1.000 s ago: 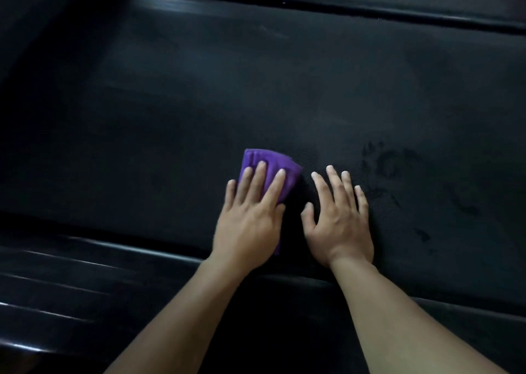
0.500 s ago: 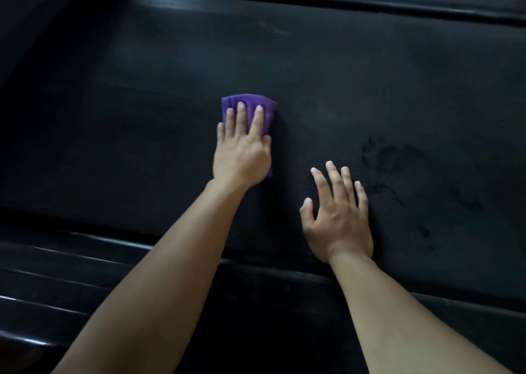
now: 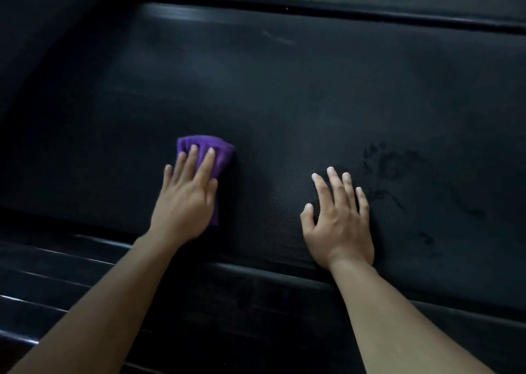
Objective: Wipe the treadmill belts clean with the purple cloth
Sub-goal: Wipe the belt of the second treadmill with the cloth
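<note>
A dark textured treadmill belt (image 3: 284, 95) fills most of the view. The purple cloth (image 3: 219, 150) lies folded on it, left of centre. My left hand (image 3: 186, 200) presses flat on the cloth with straight fingers and covers its near part. To the right, my right hand (image 3: 338, 217) rests flat on the bare belt with fingers spread, holding nothing. Dark smudges (image 3: 392, 166) mark the belt just beyond my right hand.
A ribbed black side rail (image 3: 57, 282) runs along the near edge of the belt, under my forearms. Another dark rail (image 3: 341, 3) borders the far edge. A faint scuff (image 3: 279, 39) shows on the belt's far part.
My left hand pushed the cloth away across the belt, then drew it back toward me and slightly left. My right hand stayed planted in the same place.
</note>
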